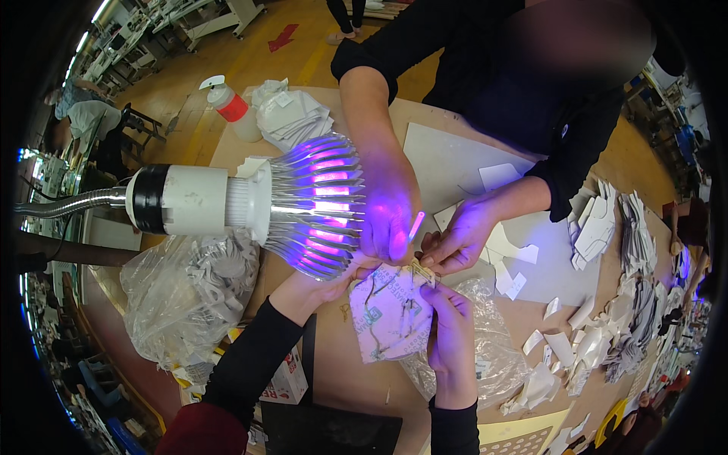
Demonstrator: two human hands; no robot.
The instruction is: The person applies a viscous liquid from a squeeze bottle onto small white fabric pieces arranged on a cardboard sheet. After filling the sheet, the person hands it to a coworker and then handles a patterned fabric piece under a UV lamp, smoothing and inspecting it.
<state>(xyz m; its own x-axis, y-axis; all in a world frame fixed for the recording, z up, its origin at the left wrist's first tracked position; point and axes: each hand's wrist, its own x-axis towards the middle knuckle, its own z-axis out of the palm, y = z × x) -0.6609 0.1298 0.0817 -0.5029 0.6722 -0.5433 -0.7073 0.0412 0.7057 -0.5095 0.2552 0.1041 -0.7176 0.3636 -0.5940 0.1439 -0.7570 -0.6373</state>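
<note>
Under the lamp I hold a whitish printed piece [390, 318] with curved brown lines on it; whether it is paper or fabric I cannot tell. My right hand [451, 318] grips its right edge, thumb on top. My left hand [311, 292] is at its upper left edge, fingers closed on it and partly hidden by the lamp [318, 205]. A person opposite reaches in: one hand [390, 220] holds a thin pale stick or pen [416, 225] over the piece's top edge. The person's other hand [462, 235] pinches near a small yellowish bit there.
A clear plastic bag [189, 292] of grey-white pieces lies left; another clear bag [493, 356] is under my right hand. White cut pieces [595, 227] and scraps [538, 387] cover the right side. A bottle with a red band [233, 110] stands far left beside stacked white pieces [296, 117].
</note>
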